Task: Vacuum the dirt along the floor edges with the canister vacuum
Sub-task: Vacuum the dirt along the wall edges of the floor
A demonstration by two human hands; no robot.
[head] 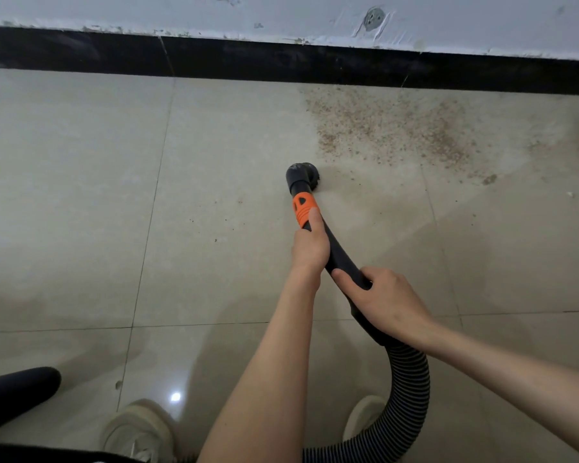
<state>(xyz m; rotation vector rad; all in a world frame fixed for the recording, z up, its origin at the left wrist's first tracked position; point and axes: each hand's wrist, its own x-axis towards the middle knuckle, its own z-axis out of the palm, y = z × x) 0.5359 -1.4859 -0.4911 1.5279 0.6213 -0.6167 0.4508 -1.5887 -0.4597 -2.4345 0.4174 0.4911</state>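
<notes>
A black vacuum wand with an orange collar (304, 206) ends in a round black brush nozzle (303, 175) that rests on the beige tiled floor. My left hand (310, 243) grips the wand just below the orange collar. My right hand (386, 300) grips the wand lower down, where it joins the ribbed black hose (410, 389). A wide patch of brown gritty dirt (391, 127) lies to the upper right of the nozzle, reaching up to the black skirting (248, 58). A few stray specks (215, 240) lie left of the wand.
The black skirting runs along the foot of a scuffed white wall (281, 15). My two light shoes (141, 429) stand at the bottom. A black rounded object (14, 392) is at the bottom left. The hose curls away between my feet.
</notes>
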